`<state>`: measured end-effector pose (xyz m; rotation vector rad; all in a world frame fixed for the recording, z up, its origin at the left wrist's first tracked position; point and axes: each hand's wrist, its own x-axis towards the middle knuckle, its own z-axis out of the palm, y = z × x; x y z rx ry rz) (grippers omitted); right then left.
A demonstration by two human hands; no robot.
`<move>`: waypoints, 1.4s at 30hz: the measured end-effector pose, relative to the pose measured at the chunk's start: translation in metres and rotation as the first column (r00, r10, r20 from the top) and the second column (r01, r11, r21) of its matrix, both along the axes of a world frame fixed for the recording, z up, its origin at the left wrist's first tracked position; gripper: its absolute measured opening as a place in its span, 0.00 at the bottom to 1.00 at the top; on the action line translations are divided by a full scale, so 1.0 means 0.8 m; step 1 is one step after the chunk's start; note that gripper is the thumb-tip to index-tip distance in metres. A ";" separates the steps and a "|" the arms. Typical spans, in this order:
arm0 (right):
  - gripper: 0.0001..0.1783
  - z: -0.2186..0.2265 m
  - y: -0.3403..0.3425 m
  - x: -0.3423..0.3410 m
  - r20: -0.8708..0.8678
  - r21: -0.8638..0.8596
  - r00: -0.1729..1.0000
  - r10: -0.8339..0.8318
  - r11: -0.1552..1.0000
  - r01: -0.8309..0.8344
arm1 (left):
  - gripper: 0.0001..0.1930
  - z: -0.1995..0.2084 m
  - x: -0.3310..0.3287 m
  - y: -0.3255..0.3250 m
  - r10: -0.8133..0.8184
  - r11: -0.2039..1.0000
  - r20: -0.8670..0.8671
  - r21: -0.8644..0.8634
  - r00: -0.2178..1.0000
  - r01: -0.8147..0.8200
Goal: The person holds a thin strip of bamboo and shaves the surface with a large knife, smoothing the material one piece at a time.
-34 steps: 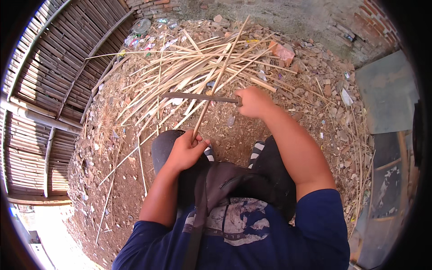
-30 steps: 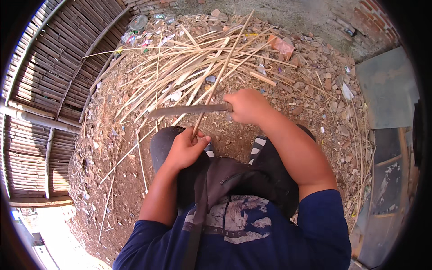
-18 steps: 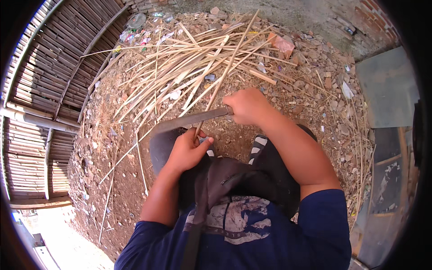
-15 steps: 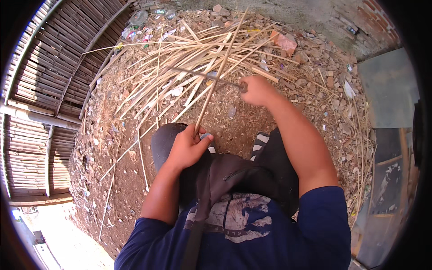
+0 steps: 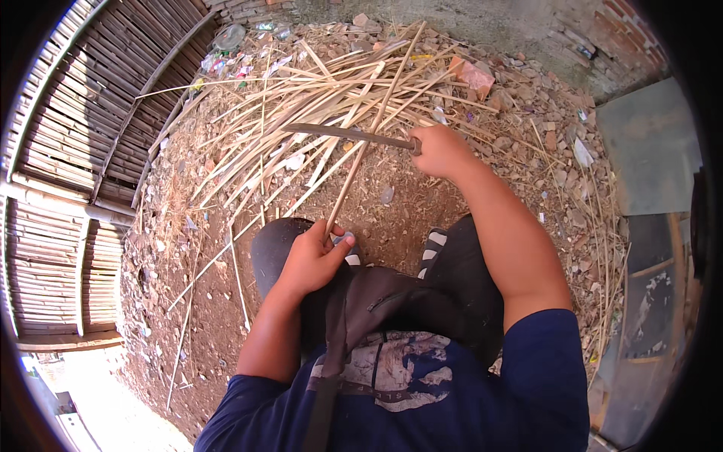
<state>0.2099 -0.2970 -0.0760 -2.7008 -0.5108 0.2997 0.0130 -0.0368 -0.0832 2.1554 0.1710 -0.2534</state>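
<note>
My left hand (image 5: 316, 258) is closed around the near end of a long bamboo strip (image 5: 349, 181), close to my left knee. The strip slants up and away to the right, over a heap of pale split strips (image 5: 301, 109). In my right hand (image 5: 443, 154) is the handle of a machete (image 5: 339, 133), gripped shut. Its long dark blade points left and lies across the strip, about midway along it. A small greyish-blue piece (image 5: 345, 239) shows at my left thumb; what it is I cannot make out.
A slatted bamboo wall (image 5: 83, 113) stands at the left. Grey-green panels (image 5: 649, 147) lean at the right, and a brick-and-plaster wall (image 5: 512, 34) closes the back. A broken brick (image 5: 473, 77) and rubble lie past the heap. My sandalled feet (image 5: 433, 252) rest on bare soil.
The machete's blade has turned flatter across the strip, and my right hand has shifted slightly right. My left hand keeps its hold on the strip, a little lower in the picture.
</note>
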 end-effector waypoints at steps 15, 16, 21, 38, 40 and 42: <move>0.23 -0.028 -0.058 0.036 0.004 0.294 0.952 -0.307 0.910 0.292 | 0.15 0.017 -0.010 -0.006 -0.064 0.997 -0.014 0.052 0.998 0.064; 0.23 -0.019 -0.051 0.024 0.013 0.295 0.969 -0.248 0.926 0.234 | 0.15 0.012 -0.009 -0.005 -0.051 0.998 -0.002 0.039 0.999 0.051; 0.17 0.029 0.009 -0.039 0.064 -0.011 0.971 0.229 0.973 -0.229 | 0.13 0.000 -0.004 0.003 -0.081 0.980 -0.057 -0.187 0.995 0.069; 0.12 -0.028 0.017 0.002 -0.078 0.019 0.954 0.288 0.957 -0.288 | 0.14 -0.024 0.008 0.025 -0.176 0.859 -0.047 -0.496 0.983 0.130; 0.12 -0.030 0.025 -0.004 0.019 0.115 0.974 0.227 0.967 -0.228 | 0.12 -0.011 0.016 0.028 -0.141 0.843 -0.104 -0.534 0.985 0.065; 0.11 -0.018 0.037 -0.021 0.054 0.184 0.981 0.188 0.963 -0.195 | 0.11 -0.003 0.010 0.032 -0.103 0.821 -0.190 -0.570 0.976 -0.025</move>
